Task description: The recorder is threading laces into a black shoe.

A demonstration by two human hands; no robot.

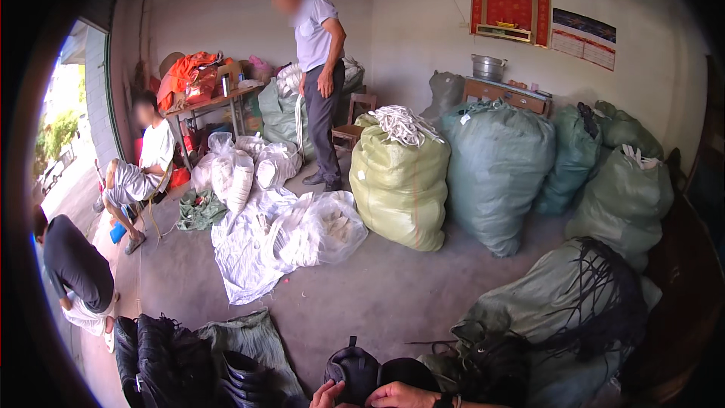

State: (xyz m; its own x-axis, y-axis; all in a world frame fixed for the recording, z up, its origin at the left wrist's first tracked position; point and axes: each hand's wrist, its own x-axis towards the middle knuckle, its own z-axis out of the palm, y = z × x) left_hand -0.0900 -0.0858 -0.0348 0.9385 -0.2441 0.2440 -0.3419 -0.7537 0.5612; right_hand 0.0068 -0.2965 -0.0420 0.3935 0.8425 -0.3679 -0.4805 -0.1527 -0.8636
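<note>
At the bottom edge, both my hands are on a black padded fabric piece [353, 369] with a small loop on top; its exact kind is unclear. The fingers of my left hand [329, 394] are closed on its near left edge. My right hand [402, 394], with a dark band at the wrist, has its fingers bent over the near right edge. Beside it, just beyond my right hand, lies a rounded black piece [408, 372]. The lower parts of both hands are cut off by the frame.
Black bundles [162, 363] and nested black curved pieces [245, 374] lie on green sheeting to my left. At right sits a grey-green sack [529, 295] under black cords. Ahead are full sacks [400, 189], white sheeting [249, 257], a standing person [321, 68] and two people at left.
</note>
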